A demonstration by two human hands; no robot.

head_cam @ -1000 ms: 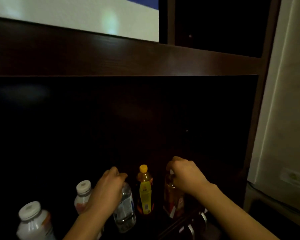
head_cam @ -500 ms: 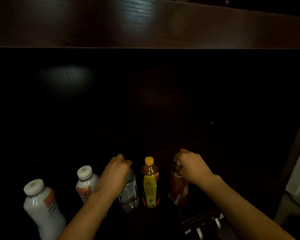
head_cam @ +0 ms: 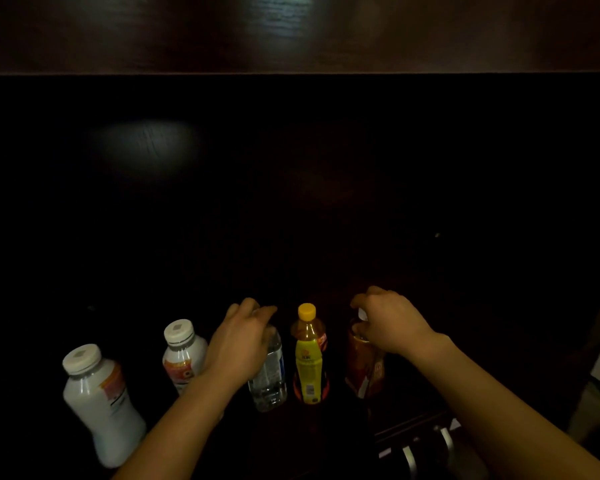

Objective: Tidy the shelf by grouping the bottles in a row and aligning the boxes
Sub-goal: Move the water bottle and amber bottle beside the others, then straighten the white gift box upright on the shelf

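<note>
Head view. My left hand [head_cam: 241, 344] is curled over the top of the clear bottle [head_cam: 269, 375], fingers closed around its neck; the cap is hidden under them. My right hand [head_cam: 390, 323] grips the top of the brown bottle [head_cam: 364, 368] in the same way, with a sliver of white cap showing at the fingertips. Between the two held bottles stands the yellow-capped bottle [head_cam: 309, 358], upright, with a yellow label, touched by neither hand. To the left of my left forearm stands the small white bottle [head_cam: 182, 355], with a white cap and an orange label, just beside the arm. Further left, and nearer the camera, stands the large white bottle [head_cam: 97, 400], well apart from the others. All five stand on the dark shelf [head_cam: 465, 306], roughly in a line. Metal handles [head_cam: 426, 448] show at the lower right edge, though the light is too poor for me to say what they belong to.
</note>
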